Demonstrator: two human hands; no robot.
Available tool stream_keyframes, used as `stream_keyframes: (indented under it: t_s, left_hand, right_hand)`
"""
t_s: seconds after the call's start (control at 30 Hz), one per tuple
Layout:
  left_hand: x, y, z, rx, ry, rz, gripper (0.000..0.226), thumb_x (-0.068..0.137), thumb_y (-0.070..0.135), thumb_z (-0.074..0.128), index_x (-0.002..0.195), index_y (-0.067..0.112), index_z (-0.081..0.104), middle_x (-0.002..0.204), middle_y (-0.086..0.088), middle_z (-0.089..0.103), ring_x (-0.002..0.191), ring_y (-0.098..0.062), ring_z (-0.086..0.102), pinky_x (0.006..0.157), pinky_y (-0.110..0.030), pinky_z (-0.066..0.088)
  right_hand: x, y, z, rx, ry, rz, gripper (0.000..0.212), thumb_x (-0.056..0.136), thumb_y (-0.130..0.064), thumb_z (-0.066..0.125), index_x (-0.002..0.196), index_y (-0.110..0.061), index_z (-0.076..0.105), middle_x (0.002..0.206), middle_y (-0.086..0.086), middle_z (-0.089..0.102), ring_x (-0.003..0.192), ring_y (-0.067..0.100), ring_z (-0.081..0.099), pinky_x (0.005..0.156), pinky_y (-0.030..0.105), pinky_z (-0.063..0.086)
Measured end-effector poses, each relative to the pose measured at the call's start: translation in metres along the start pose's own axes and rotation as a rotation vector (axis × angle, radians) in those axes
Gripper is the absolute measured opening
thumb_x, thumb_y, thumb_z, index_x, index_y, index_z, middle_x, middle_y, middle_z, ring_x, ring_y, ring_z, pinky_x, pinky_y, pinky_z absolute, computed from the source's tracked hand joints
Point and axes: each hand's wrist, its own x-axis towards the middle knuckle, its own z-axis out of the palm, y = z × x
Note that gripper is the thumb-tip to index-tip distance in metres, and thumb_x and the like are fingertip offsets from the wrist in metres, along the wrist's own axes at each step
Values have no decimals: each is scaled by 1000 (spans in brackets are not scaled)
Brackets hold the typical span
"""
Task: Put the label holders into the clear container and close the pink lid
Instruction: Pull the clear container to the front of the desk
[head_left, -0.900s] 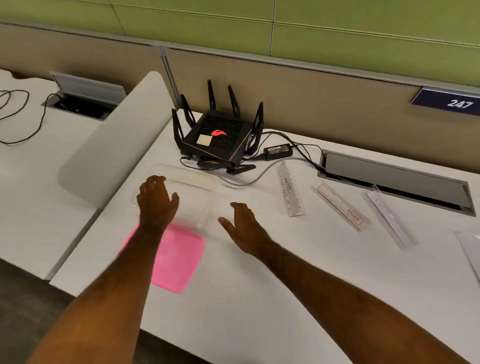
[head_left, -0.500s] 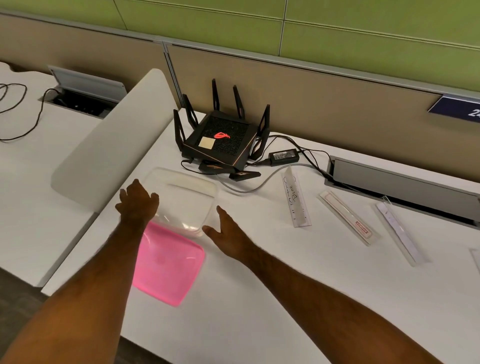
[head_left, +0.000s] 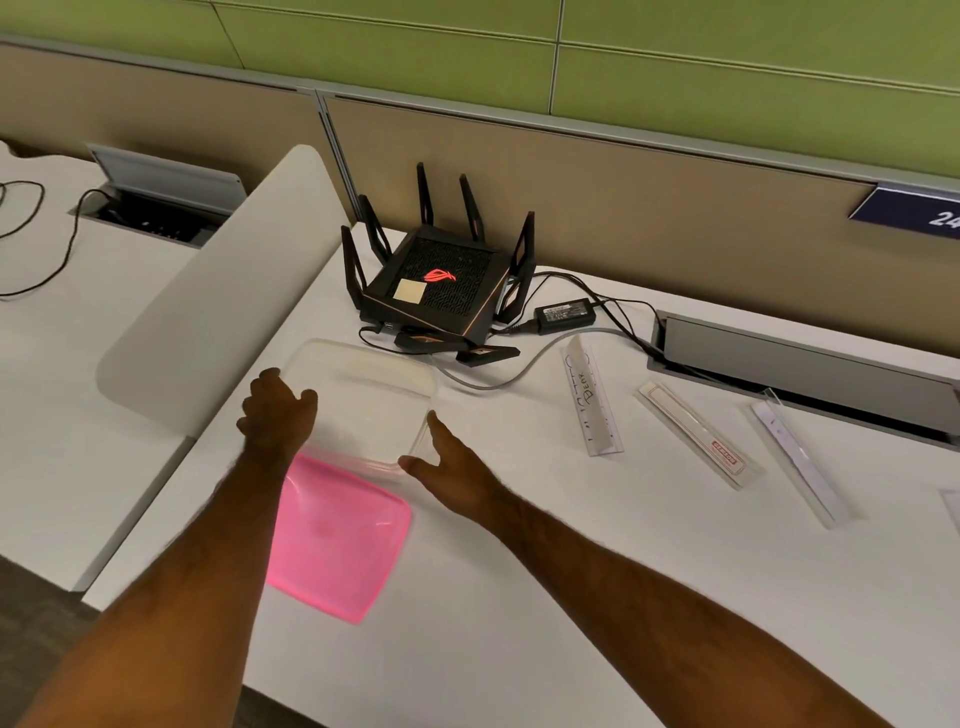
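Note:
A clear container (head_left: 363, 384) stands open on the white desk, in front of a black router. Its pink lid (head_left: 337, 540) lies flat just nearer to me, partly under my left forearm. My left hand (head_left: 278, 410) rests against the container's left rim, fingers loosely curled, thumb at the rim. With straight fingers, my right hand (head_left: 452, 467) touches the container's near right corner. Three label holders lie to the right: one with handwriting (head_left: 592, 400), one with a red stamp (head_left: 696, 434), and a clear one (head_left: 800, 462).
The router (head_left: 441, 286) with upright antennas, its power adapter (head_left: 566, 314) and cables sit behind the container. A grey cable box (head_left: 810, 374) runs along the back right. A curved white divider (head_left: 218, 312) borders the desk's left. Another flat item (head_left: 953, 509) shows at the right edge.
My left hand slid from above the container to its left rim. My right hand moved forward to the container's near right corner. The view shifted slightly.

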Motion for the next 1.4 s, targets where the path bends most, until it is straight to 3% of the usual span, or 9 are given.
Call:
stream_keyframes:
  t_s: [0.17, 0.33, 0.53, 0.77, 0.87, 1.03, 1.27, 1.4]
  left_hand:
    - [-10, 7, -7, -30, 13, 31, 61, 88, 28, 63, 142, 9, 41, 141, -15, 49, 127, -41, 46, 104, -54, 35]
    - [-26, 13, -15, -131, 21, 92, 57, 88, 28, 64, 139, 9, 44, 138, -16, 51, 125, -42, 47, 102, -54, 41]
    - [-53, 28, -27, -225, 20, 184, 51, 90, 25, 64, 135, 9, 47, 136, -15, 54, 122, -38, 52, 101, -51, 45]
    - [-93, 48, -32, -290, 14, 262, 50, 90, 27, 67, 133, 11, 48, 135, -12, 54, 121, -35, 53, 100, -52, 47]
    - [-112, 57, -29, -302, -3, 288, 50, 90, 29, 67, 133, 12, 48, 135, -12, 54, 120, -34, 54, 99, -51, 49]
    - [-142, 70, -20, -341, -56, 312, 48, 90, 30, 67, 131, 14, 49, 134, -11, 55, 115, -32, 58, 94, -49, 53]
    - [-190, 93, -2, -391, -129, 337, 47, 91, 29, 66, 133, 14, 49, 135, -10, 54, 117, -30, 57, 96, -47, 52]
    - [-218, 109, 10, -403, -160, 359, 47, 91, 29, 66, 132, 14, 50, 134, -10, 55, 117, -29, 57, 95, -47, 53]
  right_hand:
    - [-11, -5, -8, 13, 26, -18, 87, 97, -50, 59, 162, -27, 6, 168, 2, 22, 152, 23, 28, 122, 42, 31]
    - [-30, -1, -19, -2, 70, -48, 81, 100, -46, 57, 162, -25, 10, 167, 1, 24, 150, 20, 33, 117, 30, 29]
    - [-60, 5, -32, 70, 120, -67, 76, 101, -40, 58, 162, -23, 15, 166, 1, 26, 147, 18, 39, 116, 30, 33]
    - [-98, 19, -50, 137, 191, -75, 74, 101, -37, 59, 161, -24, 19, 166, -4, 26, 144, 15, 44, 107, 20, 33]
    - [-116, 28, -61, 151, 231, -75, 73, 101, -37, 59, 161, -23, 21, 165, -3, 28, 143, 16, 44, 112, 25, 35]
    - [-145, 42, -80, 204, 286, -73, 71, 100, -36, 59, 161, -25, 23, 165, -4, 31, 143, 19, 45, 116, 47, 41]
    - [-186, 68, -106, 258, 383, -80, 69, 101, -33, 60, 160, -20, 26, 165, -3, 30, 142, 20, 46, 115, 50, 41]
    - [-212, 87, -123, 279, 410, -83, 65, 102, -30, 58, 159, -22, 28, 159, -2, 42, 135, 21, 53, 105, 50, 51]
